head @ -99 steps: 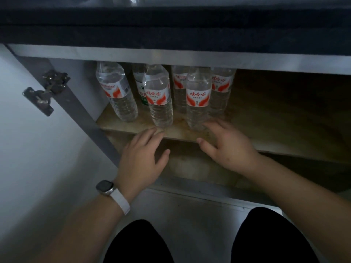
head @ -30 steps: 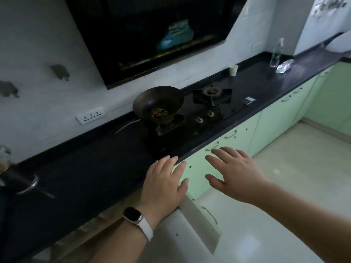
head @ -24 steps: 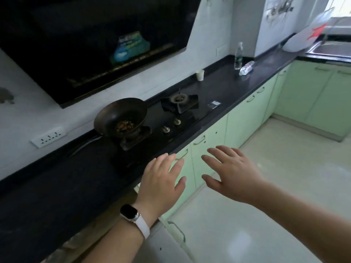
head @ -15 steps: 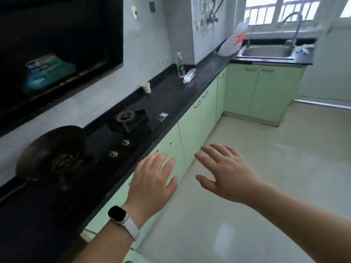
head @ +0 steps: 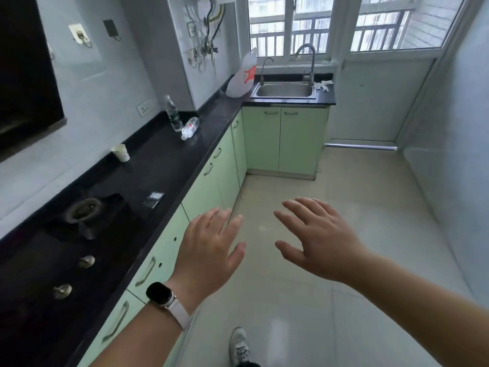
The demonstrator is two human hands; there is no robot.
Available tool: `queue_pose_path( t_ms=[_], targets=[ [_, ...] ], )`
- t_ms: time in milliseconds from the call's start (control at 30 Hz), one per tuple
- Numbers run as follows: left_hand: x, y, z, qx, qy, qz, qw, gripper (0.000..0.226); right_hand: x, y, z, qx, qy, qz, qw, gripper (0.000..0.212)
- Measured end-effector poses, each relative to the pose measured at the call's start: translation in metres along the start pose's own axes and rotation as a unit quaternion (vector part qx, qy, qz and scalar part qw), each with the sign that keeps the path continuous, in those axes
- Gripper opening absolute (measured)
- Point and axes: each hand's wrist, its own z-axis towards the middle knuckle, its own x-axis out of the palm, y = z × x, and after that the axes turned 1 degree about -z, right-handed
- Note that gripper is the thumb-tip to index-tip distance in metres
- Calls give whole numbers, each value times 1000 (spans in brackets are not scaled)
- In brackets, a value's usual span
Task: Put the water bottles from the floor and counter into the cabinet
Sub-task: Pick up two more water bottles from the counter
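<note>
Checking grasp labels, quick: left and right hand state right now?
Left hand: open, fingers spread, holding nothing.
Right hand: open, fingers spread, holding nothing.

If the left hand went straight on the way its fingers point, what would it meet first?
The way looks free nearby: the left hand points over the floor toward the green cabinet under the sink, probably the first contact. Depth is unclear.
</note>
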Motion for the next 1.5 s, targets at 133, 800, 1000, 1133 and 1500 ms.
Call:
queue_pose_path(
  t_ms=[133,800,1000,1133,1500],
  targets=[
    [35,33,40,22,-1,-13,1000,47,17,-15,42,28,12,-17,999,60],
    [137,263,172,-21,-2,-42,999,46,107,-18,319,12,10,-34,999,59],
    [162,284,208,-42,24,-25,999,45,137,-50,371,-3,-10,-3,1000,58],
    [186,293,245,-48,31,0,998,45,166,-86,408,-17,-15,24,999,58],
    [265,286,419,-87,30,52,994,46,206,-271,517,-30,18,54,998,60]
  ],
)
